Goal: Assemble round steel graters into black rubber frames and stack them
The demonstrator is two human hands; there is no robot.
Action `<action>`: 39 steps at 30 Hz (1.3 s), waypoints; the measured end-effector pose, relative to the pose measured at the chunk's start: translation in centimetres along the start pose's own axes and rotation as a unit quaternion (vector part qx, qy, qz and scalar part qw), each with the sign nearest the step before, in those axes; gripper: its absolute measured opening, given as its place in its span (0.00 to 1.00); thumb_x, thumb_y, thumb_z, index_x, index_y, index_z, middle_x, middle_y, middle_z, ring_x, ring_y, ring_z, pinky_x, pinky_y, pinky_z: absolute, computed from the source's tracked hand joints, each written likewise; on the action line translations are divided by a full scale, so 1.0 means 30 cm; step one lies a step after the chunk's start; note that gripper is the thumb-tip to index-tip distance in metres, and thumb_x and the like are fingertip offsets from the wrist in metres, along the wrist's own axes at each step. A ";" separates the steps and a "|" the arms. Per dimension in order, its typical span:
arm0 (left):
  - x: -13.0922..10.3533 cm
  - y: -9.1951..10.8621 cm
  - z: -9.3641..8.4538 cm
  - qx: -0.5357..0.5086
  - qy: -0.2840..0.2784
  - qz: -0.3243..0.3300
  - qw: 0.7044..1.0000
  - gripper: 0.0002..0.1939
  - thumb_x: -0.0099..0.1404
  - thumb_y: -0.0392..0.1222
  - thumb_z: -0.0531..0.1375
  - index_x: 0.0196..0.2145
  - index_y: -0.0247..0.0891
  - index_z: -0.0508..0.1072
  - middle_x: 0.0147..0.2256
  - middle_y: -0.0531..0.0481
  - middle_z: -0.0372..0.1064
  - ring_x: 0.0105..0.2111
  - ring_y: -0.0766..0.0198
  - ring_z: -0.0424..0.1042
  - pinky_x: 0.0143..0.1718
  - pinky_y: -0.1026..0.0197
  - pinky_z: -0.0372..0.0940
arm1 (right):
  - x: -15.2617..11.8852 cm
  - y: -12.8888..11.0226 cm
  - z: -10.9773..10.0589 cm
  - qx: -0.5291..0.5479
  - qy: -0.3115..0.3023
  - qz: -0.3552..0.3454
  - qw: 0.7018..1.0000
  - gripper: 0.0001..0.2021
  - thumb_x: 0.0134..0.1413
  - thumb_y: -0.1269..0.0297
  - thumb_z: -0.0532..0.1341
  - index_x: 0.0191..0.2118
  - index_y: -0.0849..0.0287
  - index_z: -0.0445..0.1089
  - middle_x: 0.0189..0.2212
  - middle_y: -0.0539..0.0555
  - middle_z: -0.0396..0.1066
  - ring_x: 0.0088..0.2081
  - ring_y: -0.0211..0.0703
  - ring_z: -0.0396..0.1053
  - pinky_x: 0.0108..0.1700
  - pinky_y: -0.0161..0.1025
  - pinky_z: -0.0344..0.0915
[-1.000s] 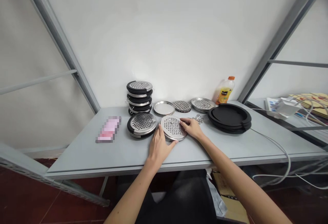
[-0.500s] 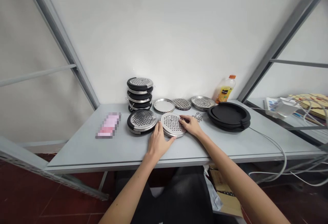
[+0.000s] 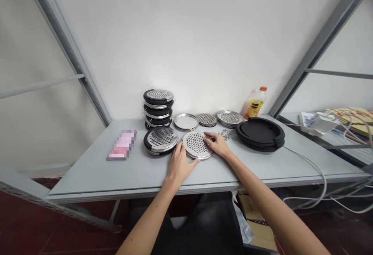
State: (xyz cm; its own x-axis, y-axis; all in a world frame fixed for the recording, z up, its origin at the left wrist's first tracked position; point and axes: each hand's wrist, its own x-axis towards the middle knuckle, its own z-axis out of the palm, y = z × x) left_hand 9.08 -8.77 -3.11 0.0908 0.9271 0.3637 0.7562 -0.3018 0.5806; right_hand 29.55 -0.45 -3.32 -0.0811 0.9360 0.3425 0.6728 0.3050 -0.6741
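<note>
Two or more round metal grater discs (image 3: 197, 144) lie stacked near the table's middle, the top one perforated. My left hand (image 3: 179, 162) is at their left and front edge, thumb apart from the fingers. On the right edge my right hand (image 3: 216, 144) has its fingers on the rim of the stack. A grater disc with a black rim (image 3: 161, 138) sits just left of my left hand. Behind it stands a tower of black-rimmed graters (image 3: 158, 107). Small metal clips (image 3: 225, 134) lie beyond my right hand.
Along the wall lie a plain disc (image 3: 186, 122), a coarse grater disc (image 3: 207, 119) and more grater discs (image 3: 230, 117). Black round trays (image 3: 260, 132), a juice bottle (image 3: 255, 103) and cables are at the right. A pixelated pink item (image 3: 121, 145) is at the left.
The top disc now sits lower and flatter on the stack, between both hands. My hands have barely moved. The view has shifted slightly.
</note>
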 end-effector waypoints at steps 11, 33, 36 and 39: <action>-0.002 -0.002 0.008 0.015 0.005 -0.024 1.000 0.40 0.56 0.53 0.64 0.60 0.30 0.59 0.61 0.34 0.55 0.61 0.48 0.57 0.61 0.52 0.56 | 0.007 -0.005 -0.004 0.033 -0.029 -0.014 0.999 0.20 0.55 0.59 0.59 0.52 0.62 0.71 0.52 0.59 0.71 0.54 0.50 0.67 0.57 0.45 0.61; 0.009 -0.014 0.028 0.020 0.019 0.019 0.999 0.40 0.56 0.52 0.65 0.61 0.32 0.57 0.60 0.33 0.57 0.61 0.45 0.57 0.59 0.47 0.57 | 0.002 -0.012 -0.006 -0.005 0.004 0.006 1.000 0.16 0.56 0.63 0.57 0.48 0.59 0.74 0.48 0.58 0.74 0.51 0.50 0.70 0.55 0.46 0.64; 0.006 -0.008 0.022 0.025 0.016 0.031 0.999 0.40 0.58 0.51 0.64 0.62 0.32 0.55 0.60 0.35 0.58 0.60 0.47 0.58 0.60 0.48 0.56 | 0.004 -0.011 0.000 -0.007 0.001 -0.004 1.000 0.17 0.56 0.63 0.57 0.48 0.60 0.74 0.49 0.59 0.73 0.52 0.51 0.70 0.56 0.46 0.63; 0.001 -0.004 0.019 0.053 0.005 0.045 0.998 0.35 0.60 0.52 0.62 0.59 0.32 0.60 0.59 0.34 0.59 0.60 0.46 0.59 0.60 0.46 0.56 | 0.009 -0.008 0.007 -0.012 0.000 -0.013 1.000 0.18 0.56 0.63 0.56 0.49 0.63 0.73 0.49 0.60 0.73 0.52 0.51 0.70 0.56 0.46 0.62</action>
State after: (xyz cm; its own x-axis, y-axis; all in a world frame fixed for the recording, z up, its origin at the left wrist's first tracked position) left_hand 9.36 -8.59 -3.58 0.1556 0.8947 0.4188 0.8100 -0.3583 0.4644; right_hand 29.21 -0.25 -3.21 -0.0992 0.9275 0.3605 0.6873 0.3258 -0.6492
